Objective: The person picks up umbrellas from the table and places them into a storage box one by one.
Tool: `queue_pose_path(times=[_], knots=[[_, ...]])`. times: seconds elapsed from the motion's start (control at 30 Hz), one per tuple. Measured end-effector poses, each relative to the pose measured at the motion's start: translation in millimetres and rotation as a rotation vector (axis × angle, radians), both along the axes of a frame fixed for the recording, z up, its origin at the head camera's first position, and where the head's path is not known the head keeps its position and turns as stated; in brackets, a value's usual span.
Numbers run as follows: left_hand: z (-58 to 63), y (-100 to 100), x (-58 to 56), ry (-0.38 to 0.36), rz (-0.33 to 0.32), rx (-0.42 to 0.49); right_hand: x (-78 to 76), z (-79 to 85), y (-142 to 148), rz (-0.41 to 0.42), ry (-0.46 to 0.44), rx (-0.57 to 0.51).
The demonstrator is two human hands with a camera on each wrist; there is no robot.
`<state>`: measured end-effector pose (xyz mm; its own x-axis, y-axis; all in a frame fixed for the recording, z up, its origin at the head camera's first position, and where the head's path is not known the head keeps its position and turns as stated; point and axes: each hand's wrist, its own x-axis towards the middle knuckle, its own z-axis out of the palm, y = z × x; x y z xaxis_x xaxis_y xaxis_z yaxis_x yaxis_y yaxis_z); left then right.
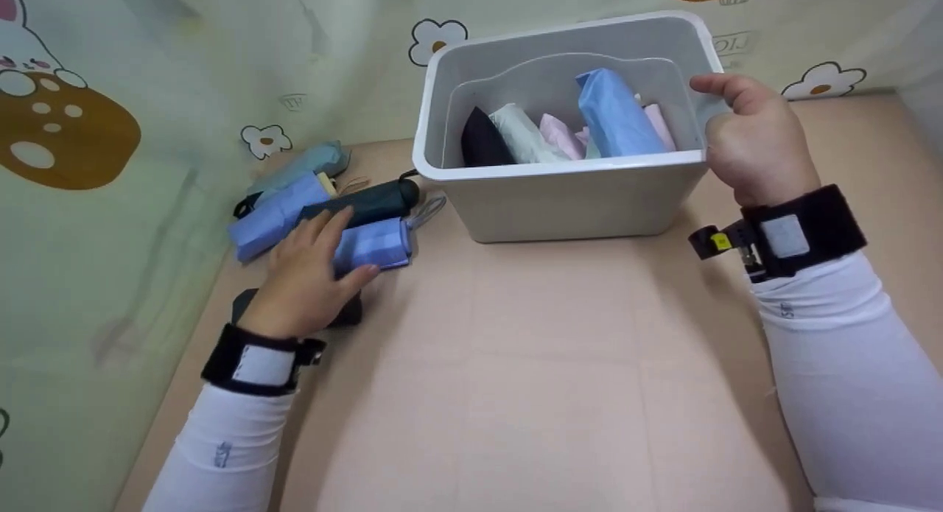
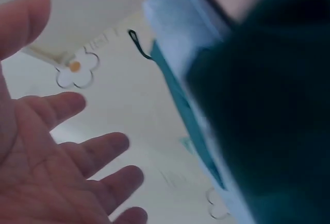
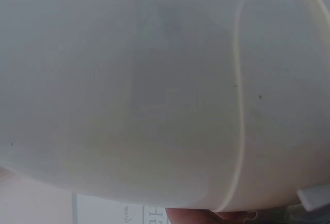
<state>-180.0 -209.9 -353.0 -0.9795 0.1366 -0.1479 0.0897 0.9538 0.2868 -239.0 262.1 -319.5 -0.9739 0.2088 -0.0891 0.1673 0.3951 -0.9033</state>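
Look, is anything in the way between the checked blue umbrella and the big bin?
Just the wall of the bin itself: the checked blue umbrella would probably need lifting over its rim. Otherwise I see only bare table and the umbrella's grey loop between them.

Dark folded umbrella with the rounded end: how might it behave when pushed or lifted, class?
The dark umbrella would probably stay stiff, being straight and slim. Its rounded shape suggests possible rolling, though the checked blue umbrella beside it could block that. Its loop might dangle.
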Motion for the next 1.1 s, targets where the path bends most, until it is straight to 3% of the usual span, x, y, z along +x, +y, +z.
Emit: queue_pose_path(times=[0.17,0.37,0.73,1.1], knots=[[-9.4,-13.8,11.8,-0.098,0.037,-0.039,0.4,0.1,0.8,-0.001,0.005,0.0],[-22.8,-22.1,19.3,-0.127,0.047,-0.054,0.4,-1.9,-0.2,-0.005,0.038,-0.006],[-36.9,-26.9,29.1,-0.097,0.067,-0.053,0.5,-2.2,-0.4,-0.003,0.045,-0.022],[-47.7,-27.0,31.3,-0.01,0.05,-0.085,0.6,-1.6,0.1,-0.005,0.029,0.009]])
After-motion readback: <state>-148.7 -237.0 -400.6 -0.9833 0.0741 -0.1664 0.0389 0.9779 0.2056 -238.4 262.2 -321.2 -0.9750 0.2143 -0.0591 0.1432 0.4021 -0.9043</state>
